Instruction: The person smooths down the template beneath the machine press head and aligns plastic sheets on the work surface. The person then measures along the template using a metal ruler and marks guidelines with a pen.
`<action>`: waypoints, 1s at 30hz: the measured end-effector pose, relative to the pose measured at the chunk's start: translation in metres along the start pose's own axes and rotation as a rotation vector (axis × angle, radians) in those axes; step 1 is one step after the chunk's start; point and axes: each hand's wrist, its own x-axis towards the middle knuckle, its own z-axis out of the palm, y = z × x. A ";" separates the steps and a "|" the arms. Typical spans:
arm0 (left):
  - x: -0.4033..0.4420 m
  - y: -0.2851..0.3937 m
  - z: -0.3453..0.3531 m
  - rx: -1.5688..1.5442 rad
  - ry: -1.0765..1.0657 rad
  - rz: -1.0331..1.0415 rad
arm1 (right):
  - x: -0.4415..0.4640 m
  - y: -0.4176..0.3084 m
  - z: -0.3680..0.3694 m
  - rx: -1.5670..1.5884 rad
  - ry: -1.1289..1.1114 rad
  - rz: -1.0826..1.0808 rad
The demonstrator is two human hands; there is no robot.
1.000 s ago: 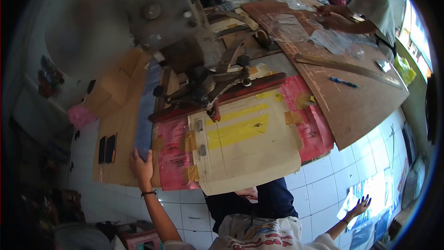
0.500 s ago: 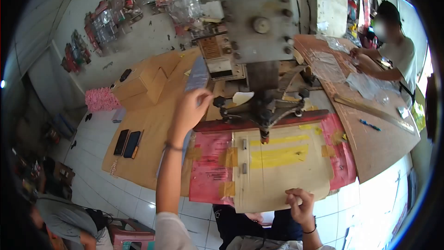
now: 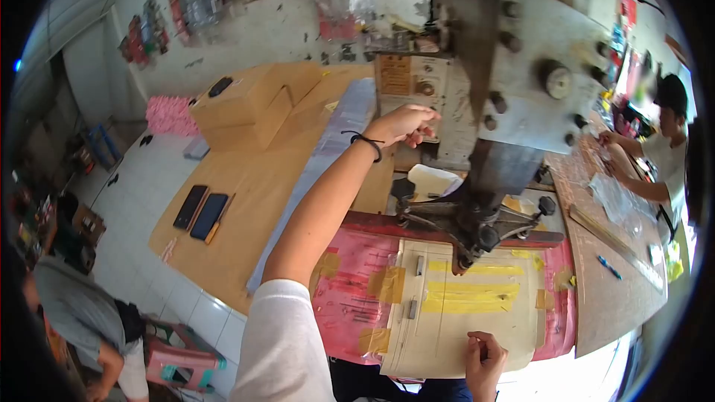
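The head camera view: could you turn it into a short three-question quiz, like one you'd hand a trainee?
1. Open question: Which of the wearer's hands is raised beside the metal machine?
2. True or false: The right hand is at the near part of the pale sheet with the yellow strips.
3. Count: How many dark phone-like objects lie side by side on the tan tabletop?

Key: 1. The left hand. 2. True. 3. Two.
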 end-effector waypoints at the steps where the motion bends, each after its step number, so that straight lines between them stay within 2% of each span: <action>1: -0.008 -0.001 -0.006 0.094 -0.008 0.040 | -0.003 0.009 -0.002 0.010 -0.030 0.017; 4: -0.051 -0.030 -0.025 0.348 0.117 0.181 | 0.002 0.015 -0.005 -0.016 -0.092 -0.005; 7: -0.128 -0.093 -0.058 0.562 0.376 0.163 | 0.004 0.007 -0.007 0.007 -0.139 -0.017; 9: -0.202 -0.121 -0.055 0.835 0.608 -0.002 | 0.004 0.010 -0.007 0.034 -0.149 -0.044; 11: -0.272 -0.149 -0.030 1.066 0.760 -0.011 | 0.004 0.020 -0.009 0.046 -0.175 -0.017; 13: -0.332 -0.143 0.019 1.071 0.834 -0.142 | 0.002 0.021 -0.010 0.055 -0.180 0.021; 15: -0.374 -0.153 0.058 1.111 0.914 -0.155 | 0.003 0.009 -0.009 0.052 -0.181 0.068; 16: -0.385 -0.160 0.070 1.116 0.957 -0.141 | 0.005 0.009 -0.001 0.075 -0.092 0.009; 18: -0.395 -0.178 0.087 1.123 1.069 -0.113 | 0.005 0.010 -0.002 0.066 -0.104 -0.002; 20: -0.393 -0.176 0.089 1.065 1.093 -0.124 | 0.005 0.012 -0.002 0.086 -0.110 -0.046; 30: -0.394 -0.183 0.088 1.127 1.082 -0.156 | -0.003 0.017 -0.007 0.158 -0.134 -0.151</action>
